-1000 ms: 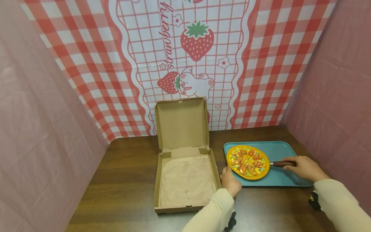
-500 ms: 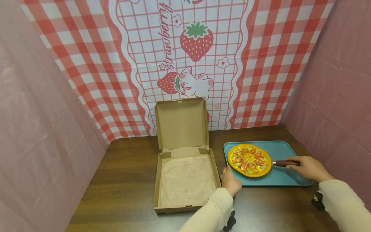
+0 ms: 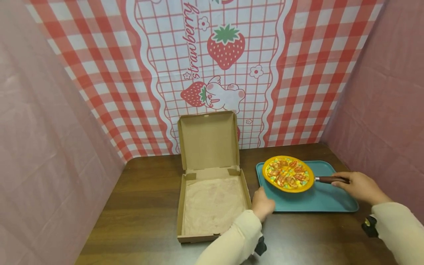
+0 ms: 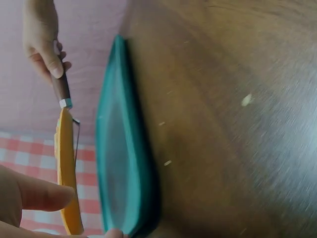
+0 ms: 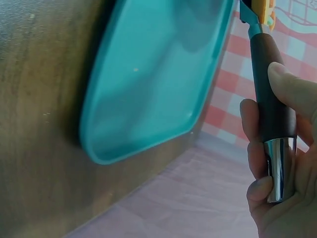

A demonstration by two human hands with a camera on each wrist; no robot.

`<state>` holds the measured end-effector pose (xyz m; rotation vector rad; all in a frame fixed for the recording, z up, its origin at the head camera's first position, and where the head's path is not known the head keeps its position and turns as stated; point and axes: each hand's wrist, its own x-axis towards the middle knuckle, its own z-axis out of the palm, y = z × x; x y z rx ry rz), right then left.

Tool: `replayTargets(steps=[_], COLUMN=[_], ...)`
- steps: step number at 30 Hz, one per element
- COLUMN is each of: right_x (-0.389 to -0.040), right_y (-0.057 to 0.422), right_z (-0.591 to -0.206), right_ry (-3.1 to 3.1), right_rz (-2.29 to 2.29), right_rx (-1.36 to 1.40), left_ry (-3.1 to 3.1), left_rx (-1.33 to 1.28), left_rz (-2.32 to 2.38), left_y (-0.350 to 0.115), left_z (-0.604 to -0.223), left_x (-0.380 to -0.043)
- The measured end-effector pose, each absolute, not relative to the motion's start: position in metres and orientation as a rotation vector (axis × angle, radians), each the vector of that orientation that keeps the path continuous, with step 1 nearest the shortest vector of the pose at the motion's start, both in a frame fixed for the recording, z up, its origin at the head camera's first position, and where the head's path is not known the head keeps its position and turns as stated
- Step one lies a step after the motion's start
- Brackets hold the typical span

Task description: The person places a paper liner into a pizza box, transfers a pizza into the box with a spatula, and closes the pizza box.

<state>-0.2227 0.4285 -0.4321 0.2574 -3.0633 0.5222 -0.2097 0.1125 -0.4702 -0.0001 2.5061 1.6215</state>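
Note:
My right hand point(image 3: 362, 187) grips the dark wooden handle point(image 5: 267, 84) of a pizza server, fingers and thumb curled round it. A toy pizza point(image 3: 288, 173) with a yellow-orange rim lies on the server, raised above the teal tray point(image 3: 331, 200). From the side, in the left wrist view, a gap shows between the pizza point(image 4: 67, 163) and the tray point(image 4: 116, 134), with a thin metal edge beneath the pizza. By the tray's left front corner is my left hand point(image 3: 262, 205). Its thumb stands apart from the tray, and one fingertip is at the tray's rim.
An open cardboard pizza box point(image 3: 180, 221) stands left of the tray, lid point(image 3: 208, 141) upright, brown paper point(image 3: 215, 206) inside. Behind the brown wooden table point(image 3: 142, 206) hangs a red-and-white checked cloth point(image 3: 304, 73). Pink cloths point(image 3: 387, 110) hang on both sides.
The right hand has raised the server with the pizza off the tray, moving it up and slightly right. My left hand has shifted a little at the tray's corner.

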Motion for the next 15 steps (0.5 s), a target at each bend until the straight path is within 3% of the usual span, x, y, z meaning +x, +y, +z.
replayTargets(steps=[15], right_x=[-0.222], right_y=[0.396], right_z=[-0.398], right_ry=[-2.974], right_rz=[0.517], right_rx=[0.333], left_ry=[2.600], left_rx=[0.400], left_rz=[1.636], left_y=[0.030], left_z=[-0.419], left_x=[-0.223])
